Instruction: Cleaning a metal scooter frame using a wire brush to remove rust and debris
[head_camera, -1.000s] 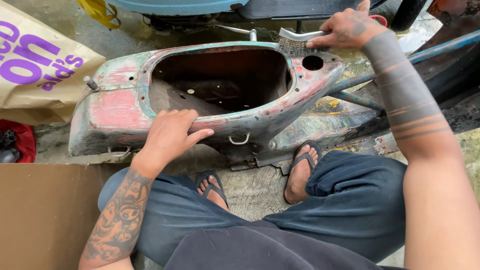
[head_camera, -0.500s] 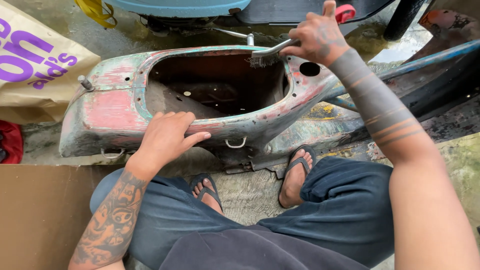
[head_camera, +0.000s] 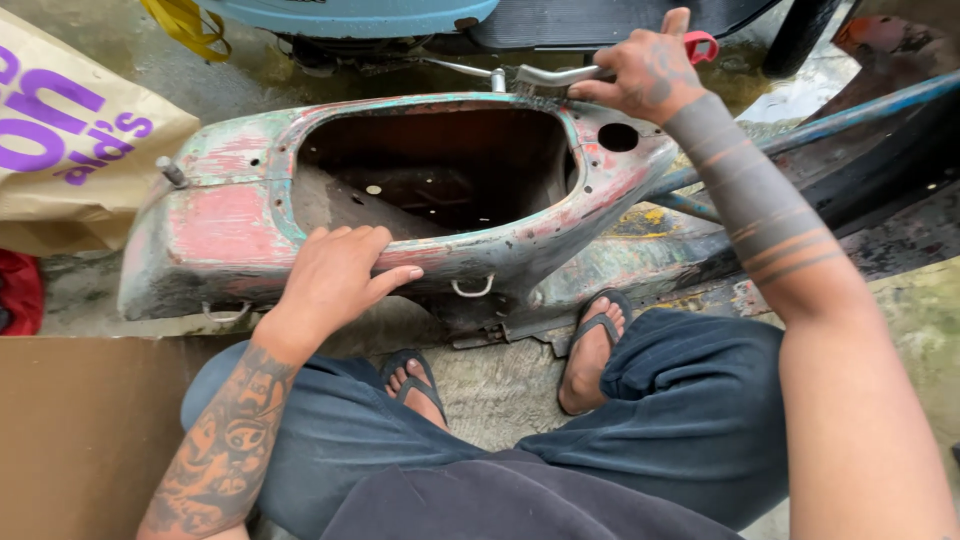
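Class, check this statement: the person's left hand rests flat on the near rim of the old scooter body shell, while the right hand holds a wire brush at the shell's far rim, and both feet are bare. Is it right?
Not quite. The head view shows the feet in dark flip-flop sandals, not bare. The rest holds: the left hand lies on the near rim of the scooter body shell, and the right hand holds the wire brush at the far rim.

At the lower left of my view, my left forearm (head_camera: 225, 450) carries dense figurative tattoos up to the wrist. My right forearm (head_camera: 760, 215), upper right, is inked in solid bands and thin rings, with more on the right hand (head_camera: 640, 70). I wear dark blue trousers (head_camera: 680, 420) and black flip-flops (head_camera: 590, 345).
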